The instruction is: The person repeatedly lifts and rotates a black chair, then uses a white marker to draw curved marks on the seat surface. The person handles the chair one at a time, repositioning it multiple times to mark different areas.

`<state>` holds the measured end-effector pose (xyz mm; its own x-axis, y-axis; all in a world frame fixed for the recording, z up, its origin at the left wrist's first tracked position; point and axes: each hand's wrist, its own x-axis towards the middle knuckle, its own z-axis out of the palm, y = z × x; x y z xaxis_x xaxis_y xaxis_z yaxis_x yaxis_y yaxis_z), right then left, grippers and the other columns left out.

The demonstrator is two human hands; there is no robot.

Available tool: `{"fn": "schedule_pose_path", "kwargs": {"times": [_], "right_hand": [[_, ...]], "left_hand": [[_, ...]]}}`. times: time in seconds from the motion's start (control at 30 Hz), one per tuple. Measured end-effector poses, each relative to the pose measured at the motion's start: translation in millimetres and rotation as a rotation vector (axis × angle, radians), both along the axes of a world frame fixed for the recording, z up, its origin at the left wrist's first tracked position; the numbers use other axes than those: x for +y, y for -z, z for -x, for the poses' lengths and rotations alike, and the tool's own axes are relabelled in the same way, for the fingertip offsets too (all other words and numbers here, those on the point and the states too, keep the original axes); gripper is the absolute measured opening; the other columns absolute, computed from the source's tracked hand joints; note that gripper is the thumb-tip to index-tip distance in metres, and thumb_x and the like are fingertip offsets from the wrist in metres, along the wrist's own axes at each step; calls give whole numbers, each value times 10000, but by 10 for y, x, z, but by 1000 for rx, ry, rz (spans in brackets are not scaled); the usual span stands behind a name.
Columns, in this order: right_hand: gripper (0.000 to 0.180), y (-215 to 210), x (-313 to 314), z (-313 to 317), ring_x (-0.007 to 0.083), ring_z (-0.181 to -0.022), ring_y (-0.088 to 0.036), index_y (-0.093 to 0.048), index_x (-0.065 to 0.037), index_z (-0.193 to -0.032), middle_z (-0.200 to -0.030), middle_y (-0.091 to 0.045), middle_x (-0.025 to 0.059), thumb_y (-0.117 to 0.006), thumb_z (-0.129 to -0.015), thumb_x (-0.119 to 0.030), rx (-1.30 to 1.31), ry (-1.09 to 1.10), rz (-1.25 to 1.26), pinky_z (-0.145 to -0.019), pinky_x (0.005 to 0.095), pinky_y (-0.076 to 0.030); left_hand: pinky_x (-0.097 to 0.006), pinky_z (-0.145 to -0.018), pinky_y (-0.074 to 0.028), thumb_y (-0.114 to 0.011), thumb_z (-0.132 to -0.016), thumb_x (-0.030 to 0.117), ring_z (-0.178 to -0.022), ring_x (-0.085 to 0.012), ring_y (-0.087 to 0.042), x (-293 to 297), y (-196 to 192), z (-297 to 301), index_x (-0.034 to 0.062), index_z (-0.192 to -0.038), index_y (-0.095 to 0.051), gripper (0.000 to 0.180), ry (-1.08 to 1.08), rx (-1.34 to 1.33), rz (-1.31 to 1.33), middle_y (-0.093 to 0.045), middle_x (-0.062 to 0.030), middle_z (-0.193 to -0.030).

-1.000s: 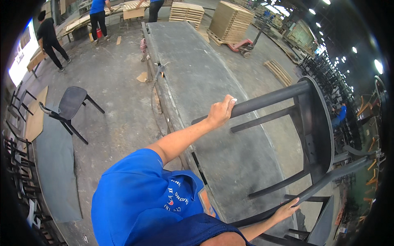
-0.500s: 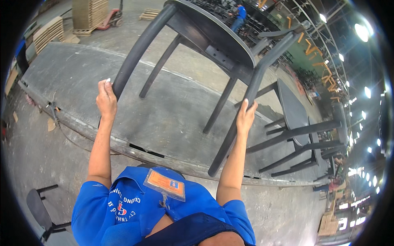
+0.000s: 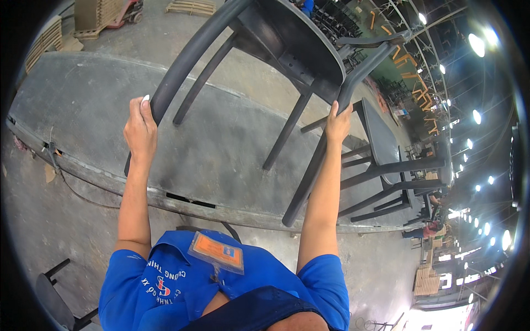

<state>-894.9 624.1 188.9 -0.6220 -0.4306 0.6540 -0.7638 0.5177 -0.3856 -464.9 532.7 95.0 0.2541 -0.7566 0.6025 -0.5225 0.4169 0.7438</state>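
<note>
A dark grey chair is tilted above a long grey work table, with its seat panel and legs showing. My left hand is closed round its left leg, the thumb lying along the outer side. My right hand grips the right leg at about the middle, fingers wrapped round it. Two further legs point down toward the table top between my hands. The chair's upper left end is cut off by the picture's rim.
The table stretches across in front of me. A second dark chair lies at its right end, beside more chair parts. Another chair stands on the floor at lower left. Pallets and stacked boards stand behind.
My view has shifted a little. Both hands sit slightly higher in the picture with the chair, which has tilted somewhat. Both hands keep their hold on its legs.
</note>
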Motion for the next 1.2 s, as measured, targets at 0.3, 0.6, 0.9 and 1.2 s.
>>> {"fn": "schedule_pose_path", "kwargs": {"times": [0.3,0.6,0.9,1.2], "right_hand": [[505,796,784,-452,431,-1072,-563,-378,-34,-1361,-1250,-547,235,-403,-981,-365,-101,3,9,-870,474,-459],[486,876,969,-680,402,-1130,-533,-371,-73,-1387,-1333,-483,207,-474,-965,-292,-41,-103,127,-900,454,-448],[640,356,518,-814,262,-1396,-259,-377,-111,-1419,-1493,-312,115,-614,-834,-212,649,-101,-354,-1073,606,-202],[688,142,232,-852,241,-1369,-313,-447,-77,-1363,-1463,-367,83,-690,-758,-297,723,-157,-442,-1093,658,-103]], "left_hand": [[-436,-586,-483,-396,-1007,325,-668,-377,-646,-68,-62,70,80,-1041,-534,283,-45,-30,10,-648,-174,-752],[-454,-663,-484,-391,-1005,316,-784,-395,-643,53,58,-32,81,-1074,-527,280,-95,-9,-18,-652,-187,-831],[-403,-687,-492,-412,-1003,271,-787,-353,-647,170,334,-283,46,-1055,-546,267,-89,37,34,-645,-168,-858],[-384,-705,-496,-414,-1004,236,-810,-315,-653,226,599,-430,6,-1050,-538,266,-79,134,90,-645,-174,-877]]}}
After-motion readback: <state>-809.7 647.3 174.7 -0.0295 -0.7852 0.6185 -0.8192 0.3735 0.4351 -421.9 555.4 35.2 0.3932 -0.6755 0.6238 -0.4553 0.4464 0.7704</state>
